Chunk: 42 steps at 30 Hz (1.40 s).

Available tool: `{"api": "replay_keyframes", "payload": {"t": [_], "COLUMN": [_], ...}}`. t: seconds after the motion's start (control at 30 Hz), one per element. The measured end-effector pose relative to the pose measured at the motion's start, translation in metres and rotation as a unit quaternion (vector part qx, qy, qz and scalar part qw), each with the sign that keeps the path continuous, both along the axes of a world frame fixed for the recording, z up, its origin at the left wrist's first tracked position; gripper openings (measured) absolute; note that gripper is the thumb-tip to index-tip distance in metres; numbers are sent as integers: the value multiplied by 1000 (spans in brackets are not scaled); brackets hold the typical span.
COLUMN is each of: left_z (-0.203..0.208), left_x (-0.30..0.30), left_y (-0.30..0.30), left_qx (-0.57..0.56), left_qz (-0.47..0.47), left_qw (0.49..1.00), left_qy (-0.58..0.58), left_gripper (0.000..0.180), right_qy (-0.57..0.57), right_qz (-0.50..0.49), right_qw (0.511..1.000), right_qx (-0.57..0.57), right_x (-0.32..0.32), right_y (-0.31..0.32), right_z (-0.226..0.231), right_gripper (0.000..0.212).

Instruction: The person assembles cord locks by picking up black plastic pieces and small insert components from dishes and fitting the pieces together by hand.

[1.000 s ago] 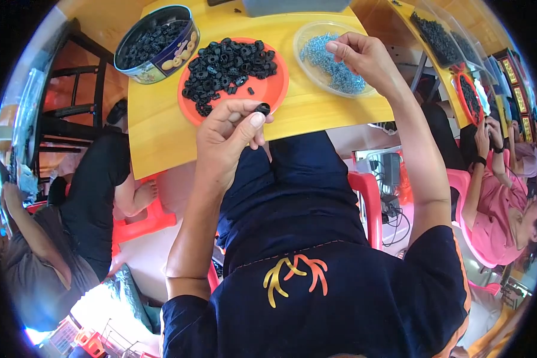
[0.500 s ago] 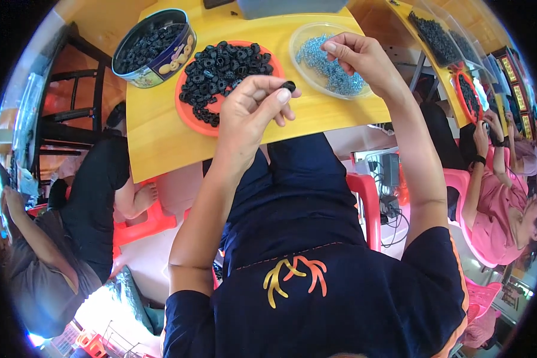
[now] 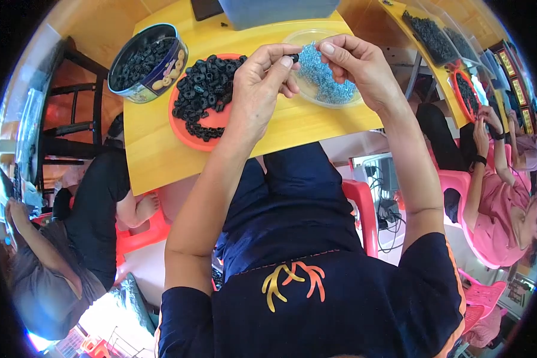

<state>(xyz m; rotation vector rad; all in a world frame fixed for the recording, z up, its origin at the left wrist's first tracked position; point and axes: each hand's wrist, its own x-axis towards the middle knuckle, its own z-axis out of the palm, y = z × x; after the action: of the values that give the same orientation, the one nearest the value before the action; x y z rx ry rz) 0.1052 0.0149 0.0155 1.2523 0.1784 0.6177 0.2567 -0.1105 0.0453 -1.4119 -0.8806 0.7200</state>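
Between thumb and fingers, my left hand (image 3: 261,82) pinches a small black ring-like plastic part (image 3: 294,58). My right hand (image 3: 357,67) is close beside it, thumb and forefinger pressed together; whatever they hold is too small to make out. Both hands are raised in front of a round clear tub (image 3: 292,90) filled with small shiny bluish pieces (image 3: 331,83). Left of my left hand lies a red-orange plate (image 3: 185,132) heaped with black plastic parts (image 3: 206,86), partly hidden by that hand and forearm.
A round biscuit tin (image 3: 172,73) of black parts stands on the yellow table (image 3: 155,161), left of the plate. At the far edge sits a blue-grey bin (image 3: 274,13). People sit on both sides, one in pink (image 3: 501,215) at another table. A red stool (image 3: 364,215) stands beside my legs.
My left hand has moved up and to the right with the black part, closing on my right hand. My view has shifted slightly, and the plate now appears lower.
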Motion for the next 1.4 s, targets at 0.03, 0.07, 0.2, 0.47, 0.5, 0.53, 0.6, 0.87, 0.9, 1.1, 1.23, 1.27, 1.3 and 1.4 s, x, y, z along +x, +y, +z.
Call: {"api": "replay_keyframes", "payload": {"t": [0.03,0.07,0.2,0.47,0.5,0.53,0.6,0.87,0.9,1.1,1.23,1.27,1.3,1.4], "left_z": [0,0,-3,9,9,8,7,5,5,4,5,7,9,4], "left_x": [2,3,7,15,15,15,16,22,22,24,23,23,23,15], "left_y": [0,1,4,-3,-3,-2,0,3,4,9,10,9,10,18], "left_qx": [2,-4,1,-26,-23,-23,-18,-9,2,26,74,102,130,150], "left_qz": [0,-3,-3,-33,-40,-39,-36,-24,-30,-18,-1,9,20,7], "left_qw": [1000,1000,1000,996,995,995,997,999,999,997,993,989,985,987], "left_qy": [-1,8,17,82,88,88,66,40,39,70,95,102,109,54], "left_gripper": [22,21,21,26,25,25,24,26,26,25,23,21,19,22], "right_qy": [4,9,24,-61,-71,-81,-79,-20,-21,-85,-144,-143,-133,-103], "right_qz": [0,-1,-13,-50,-54,-58,-59,-57,-61,-89,-119,-120,-116,-99], "right_qw": [1000,999,998,994,993,991,991,993,993,989,979,979,981,987], "right_qx": [16,32,63,79,82,84,85,103,104,83,79,79,75,67], "right_x": [1,2,0,-14,-16,-17,-19,-14,-13,-12,-7,-7,-5,-8], "right_y": [-1,-1,-1,-3,-3,-3,-3,2,3,8,5,3,3,-1], "right_z": [-1,-1,-4,-10,-11,-12,-12,-17,-18,-19,-21,-22,-22,-18], "right_gripper": [21,21,21,20,19,18,18,19,19,21,18,18,17,16]}}
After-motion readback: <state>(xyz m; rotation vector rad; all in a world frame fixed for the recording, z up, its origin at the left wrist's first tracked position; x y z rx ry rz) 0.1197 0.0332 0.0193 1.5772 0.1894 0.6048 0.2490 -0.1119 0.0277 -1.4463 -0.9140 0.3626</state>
